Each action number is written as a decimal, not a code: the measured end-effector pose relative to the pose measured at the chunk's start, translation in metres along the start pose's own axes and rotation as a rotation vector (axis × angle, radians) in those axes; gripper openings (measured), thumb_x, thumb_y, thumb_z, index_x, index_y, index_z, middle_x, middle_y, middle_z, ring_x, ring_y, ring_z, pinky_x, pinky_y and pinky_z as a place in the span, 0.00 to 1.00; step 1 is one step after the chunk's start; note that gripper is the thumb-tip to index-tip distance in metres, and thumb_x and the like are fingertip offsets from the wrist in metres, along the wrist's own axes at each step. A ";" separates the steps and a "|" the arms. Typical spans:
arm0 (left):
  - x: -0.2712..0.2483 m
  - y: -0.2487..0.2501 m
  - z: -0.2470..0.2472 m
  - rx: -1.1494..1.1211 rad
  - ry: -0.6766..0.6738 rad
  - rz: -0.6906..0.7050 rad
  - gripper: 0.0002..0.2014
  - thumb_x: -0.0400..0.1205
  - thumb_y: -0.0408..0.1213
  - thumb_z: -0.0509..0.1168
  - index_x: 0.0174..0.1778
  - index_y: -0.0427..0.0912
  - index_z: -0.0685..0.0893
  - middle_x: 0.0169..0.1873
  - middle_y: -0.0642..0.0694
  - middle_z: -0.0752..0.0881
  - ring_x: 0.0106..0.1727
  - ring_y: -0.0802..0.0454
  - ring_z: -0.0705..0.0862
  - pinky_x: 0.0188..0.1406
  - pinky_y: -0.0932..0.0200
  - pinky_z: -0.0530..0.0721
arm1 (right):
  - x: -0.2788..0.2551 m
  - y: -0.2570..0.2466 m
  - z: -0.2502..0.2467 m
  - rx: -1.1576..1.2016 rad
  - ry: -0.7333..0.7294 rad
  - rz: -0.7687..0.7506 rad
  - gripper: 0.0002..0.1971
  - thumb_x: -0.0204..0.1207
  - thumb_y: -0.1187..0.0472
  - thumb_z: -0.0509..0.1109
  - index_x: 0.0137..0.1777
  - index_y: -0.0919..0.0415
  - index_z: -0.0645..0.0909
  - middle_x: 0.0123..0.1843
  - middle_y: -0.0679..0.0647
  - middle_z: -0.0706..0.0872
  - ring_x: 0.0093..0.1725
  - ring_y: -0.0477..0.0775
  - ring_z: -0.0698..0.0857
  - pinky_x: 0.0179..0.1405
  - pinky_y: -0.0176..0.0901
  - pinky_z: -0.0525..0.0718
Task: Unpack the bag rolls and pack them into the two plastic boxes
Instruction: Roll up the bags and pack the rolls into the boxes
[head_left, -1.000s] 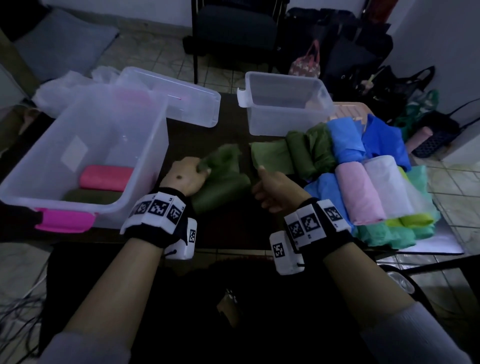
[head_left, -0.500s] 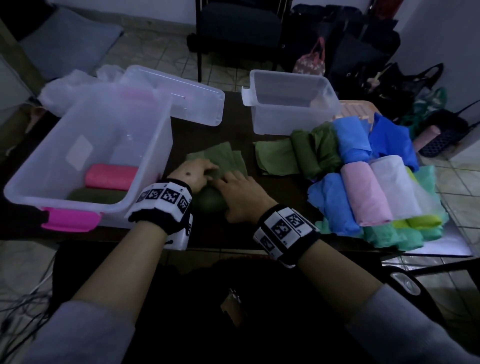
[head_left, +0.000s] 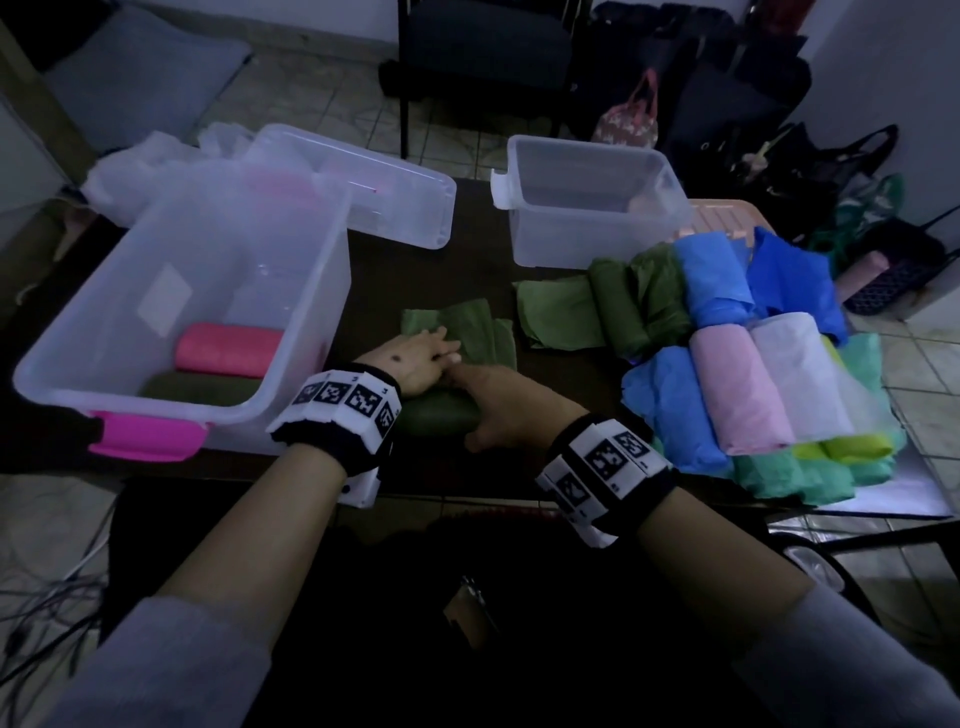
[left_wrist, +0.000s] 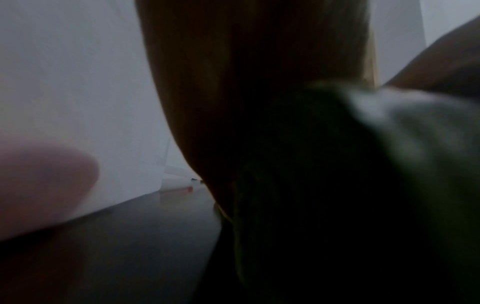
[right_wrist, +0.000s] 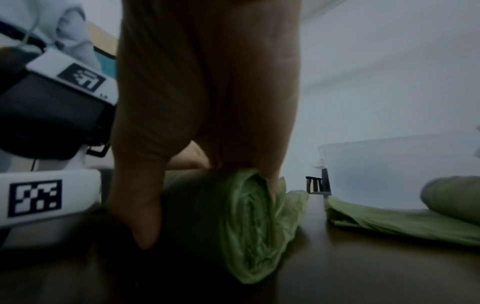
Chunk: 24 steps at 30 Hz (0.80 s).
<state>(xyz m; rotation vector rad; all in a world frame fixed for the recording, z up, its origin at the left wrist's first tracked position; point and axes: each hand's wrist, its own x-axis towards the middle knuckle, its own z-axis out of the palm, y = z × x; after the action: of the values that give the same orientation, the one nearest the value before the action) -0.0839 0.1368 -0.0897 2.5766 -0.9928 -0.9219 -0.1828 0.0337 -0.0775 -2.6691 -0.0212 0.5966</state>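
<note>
1. Compared with a second ago, the green roll (head_left: 441, 413) has been lowered from mid-air onto the table (head_left: 478, 280), and more of its loose sheet has been wound in since half a second ago.
2. The left hand (head_left: 410, 364) is laid on top of the roll with fingers fairly straight; the right hand (head_left: 498, 410) is cupped over its right end, thumb down the near side (seen clearly in the right wrist view (right_wrist: 207, 115)).
3. Two plastic boxes are counted: a large box (head_left: 311, 291) at the left edge, holding one pink roll (head_left: 226, 349) and one dark green roll (head_left: 197, 389), and a small box (head_left: 592, 228) at the far edge.
4. One lid (head_left: 374, 197) lies behind the large box.
5. A pile of rolls (head_left: 753, 364) is heaped at the right edge (exact count cannot be told).
6. The held roll's long axis runs left to right, parallel to the near edge, near that edge and just right of the large box; its loose tail points away.
</note>
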 end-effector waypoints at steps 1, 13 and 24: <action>0.000 -0.001 0.002 -0.010 0.007 0.004 0.23 0.89 0.39 0.49 0.81 0.46 0.60 0.83 0.46 0.51 0.83 0.48 0.50 0.81 0.56 0.47 | -0.001 0.002 0.001 0.035 0.001 0.011 0.39 0.67 0.64 0.77 0.76 0.62 0.62 0.68 0.60 0.77 0.66 0.60 0.78 0.52 0.41 0.74; -0.035 0.007 0.005 0.004 0.477 0.034 0.13 0.81 0.50 0.63 0.56 0.51 0.86 0.60 0.47 0.74 0.64 0.50 0.72 0.64 0.55 0.70 | 0.007 0.014 -0.025 0.128 -0.137 0.130 0.23 0.70 0.54 0.77 0.63 0.60 0.81 0.55 0.54 0.83 0.55 0.55 0.81 0.49 0.41 0.76; -0.039 0.002 0.005 -0.190 0.218 0.001 0.15 0.83 0.45 0.62 0.64 0.50 0.82 0.60 0.43 0.84 0.59 0.47 0.82 0.57 0.59 0.76 | 0.012 0.017 -0.031 0.084 -0.062 0.190 0.30 0.73 0.52 0.74 0.73 0.56 0.67 0.72 0.58 0.72 0.69 0.58 0.73 0.69 0.49 0.73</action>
<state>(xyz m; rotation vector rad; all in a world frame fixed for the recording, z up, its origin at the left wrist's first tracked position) -0.1103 0.1618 -0.0737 2.4520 -0.8050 -0.6806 -0.1604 0.0078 -0.0633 -2.5879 0.2369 0.7225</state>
